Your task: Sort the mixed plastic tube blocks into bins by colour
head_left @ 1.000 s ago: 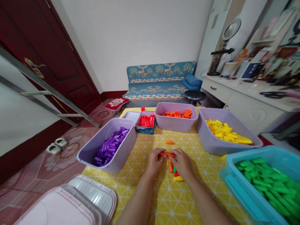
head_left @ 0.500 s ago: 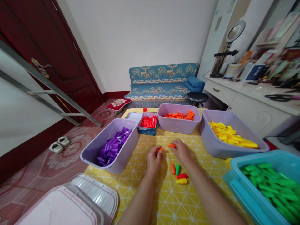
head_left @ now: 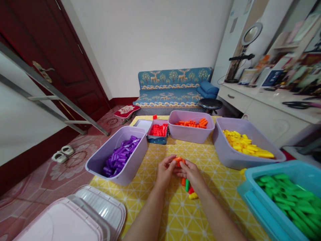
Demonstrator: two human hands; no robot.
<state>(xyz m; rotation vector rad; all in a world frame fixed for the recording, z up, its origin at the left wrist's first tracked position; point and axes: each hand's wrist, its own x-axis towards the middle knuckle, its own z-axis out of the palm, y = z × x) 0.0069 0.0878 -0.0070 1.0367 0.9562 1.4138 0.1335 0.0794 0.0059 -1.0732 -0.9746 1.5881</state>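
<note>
My left hand [head_left: 165,170] and my right hand [head_left: 191,171] meet above the yellow patterned tablecloth. Between their fingertips are small orange plastic pieces [head_left: 179,161], pressed together; the fingers hide part of them. Just below my right hand, on the cloth, lie an orange piece [head_left: 183,181], a green piece [head_left: 187,185], a red piece [head_left: 191,190] and a yellow piece [head_left: 193,195]. My right hand and wrist partly cover this group.
Around the table stand a bin of purple pieces [head_left: 94,166], a tin of red pieces [head_left: 157,139], a bin of orange pieces [head_left: 190,134], a bin of yellow pieces [head_left: 229,155] and a turquoise bin of green pieces [head_left: 260,197]. Stacked lids [head_left: 65,219] lie front left.
My hands have come together, bringing the orange pieces they held apart into contact. My right hand moved left and now partly covers the loose coloured pieces.
</note>
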